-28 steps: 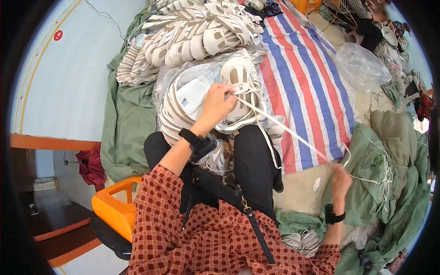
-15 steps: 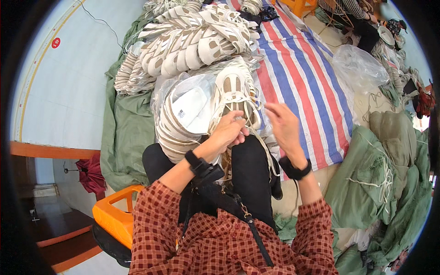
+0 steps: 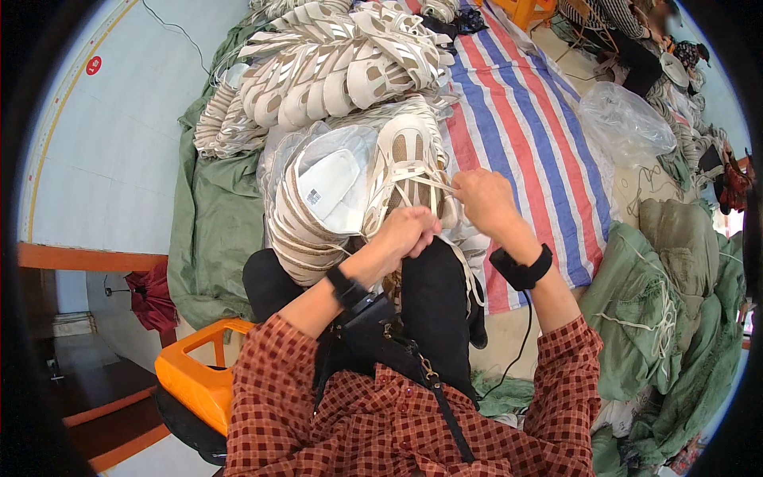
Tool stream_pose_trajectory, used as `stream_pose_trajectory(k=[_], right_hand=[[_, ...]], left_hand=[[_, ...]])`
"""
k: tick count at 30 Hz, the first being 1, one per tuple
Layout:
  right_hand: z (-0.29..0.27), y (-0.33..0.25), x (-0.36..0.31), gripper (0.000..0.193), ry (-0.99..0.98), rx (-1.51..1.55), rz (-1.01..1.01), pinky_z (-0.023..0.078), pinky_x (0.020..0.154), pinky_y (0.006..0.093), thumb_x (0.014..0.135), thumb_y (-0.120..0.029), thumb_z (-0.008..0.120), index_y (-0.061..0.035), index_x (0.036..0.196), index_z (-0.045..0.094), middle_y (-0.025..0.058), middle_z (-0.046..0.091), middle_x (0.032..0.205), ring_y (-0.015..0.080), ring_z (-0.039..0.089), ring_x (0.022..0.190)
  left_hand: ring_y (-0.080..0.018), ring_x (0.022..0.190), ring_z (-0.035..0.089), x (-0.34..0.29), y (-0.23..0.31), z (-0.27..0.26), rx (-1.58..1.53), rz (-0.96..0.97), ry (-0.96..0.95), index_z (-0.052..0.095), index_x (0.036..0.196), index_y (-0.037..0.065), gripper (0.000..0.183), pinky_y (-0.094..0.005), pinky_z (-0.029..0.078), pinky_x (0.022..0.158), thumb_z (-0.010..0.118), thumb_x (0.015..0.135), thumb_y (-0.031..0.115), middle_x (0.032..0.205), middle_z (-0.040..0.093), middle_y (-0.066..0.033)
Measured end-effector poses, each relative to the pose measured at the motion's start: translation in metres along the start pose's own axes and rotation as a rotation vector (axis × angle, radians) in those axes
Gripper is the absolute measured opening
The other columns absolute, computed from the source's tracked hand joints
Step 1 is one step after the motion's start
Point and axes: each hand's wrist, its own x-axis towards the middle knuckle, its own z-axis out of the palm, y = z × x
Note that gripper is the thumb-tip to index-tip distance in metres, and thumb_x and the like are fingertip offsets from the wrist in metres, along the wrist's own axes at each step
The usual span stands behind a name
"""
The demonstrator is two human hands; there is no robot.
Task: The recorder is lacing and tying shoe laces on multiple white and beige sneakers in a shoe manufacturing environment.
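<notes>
A cream and tan shoe upper (image 3: pixel 407 145) stands toe away from me, just beyond my knees, with a pale shoelace (image 3: pixel 415 168) threaded across its front. At its right side my right hand (image 3: pixel 483 199) is closed in a pinch on a strand of the lace, drawn out from the eyelets. My left hand (image 3: pixel 409 229) is curled closed at the near end of the shoe, where another lace strand runs down to its fingers. The fingertips are partly hidden. A loose lace end (image 3: pixel 469 274) hangs beside my right knee. Left of the shoe leans a nested stack of uppers (image 3: pixel 298 238).
Beyond lies a large heap of similar uppers (image 3: pixel 334 71). A striped red, white and blue sheet (image 3: pixel 528 151) spreads to the right, with clear plastic (image 3: pixel 628 119) and green sacks (image 3: pixel 636 310) past it. An orange stool (image 3: pixel 195 370) is at lower left. Another person (image 3: pixel 628 32) sits far right.
My right hand has moved slightly left and toward the shoe, its fingers now at the lace. The left hand has shifted a little right and nearer to me.
</notes>
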Motion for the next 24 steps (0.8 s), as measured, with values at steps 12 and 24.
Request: stream_pose_trajectory(k=[12, 24], right_hand=[[0.030, 0.032, 0.021, 0.026, -0.463, 1.385, 0.122, 0.043, 0.078, 0.0242, 0.088, -0.027, 0.062, -0.0032, 0.099, 0.060, -0.0005, 0.058, 0.086, 0.0082, 0.053, 0.082], [0.045, -0.042, -0.031, 0.015, 0.281, 0.239, -0.081, 0.041, 0.088, 0.0410, 0.075, -0.018, 0.069, -0.0042, 0.078, 0.063, 0.0161, 0.054, 0.117, 0.0318, 0.050, 0.107]], left_hand=[[-0.0036, 0.037, 0.034, -0.199, 0.075, -0.082, -0.223, 0.725, 0.141, 0.046, 0.080, 0.006, 0.013, -0.0199, 0.026, 0.035, 0.053, 0.089, 0.012, 0.054, 0.041, 0.0031], [-0.0167, 0.052, 0.049, -0.150, 0.045, -0.112, 1.155, 0.472, 0.685, 0.061, 0.103, 0.008, 0.022, -0.0299, 0.041, 0.050, 0.061, 0.084, 0.019, 0.061, 0.051, -0.0037]])
